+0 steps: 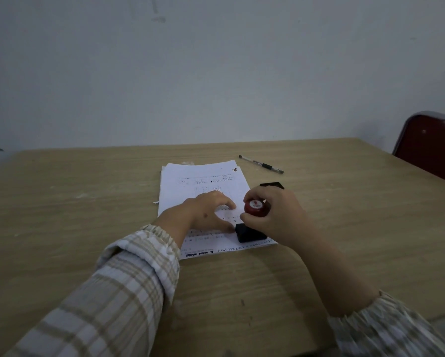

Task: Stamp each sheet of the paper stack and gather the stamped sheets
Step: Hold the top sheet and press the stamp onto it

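the right hand (275, 217) grips the rigid red-knobbed black stamp (252, 222) by its knob, pressed on the thin, slippery white paper stack (203, 184); the left hand (206, 212), fingers spread, pins it.

Two bare hands, plaid sleeves

The left hand (206, 212) and right hand (275, 217) were bare; both arms wore loose long sleeves (128, 284) in pale white-and-tan plaid with gathered cuffs, the right pushed up the forearm.
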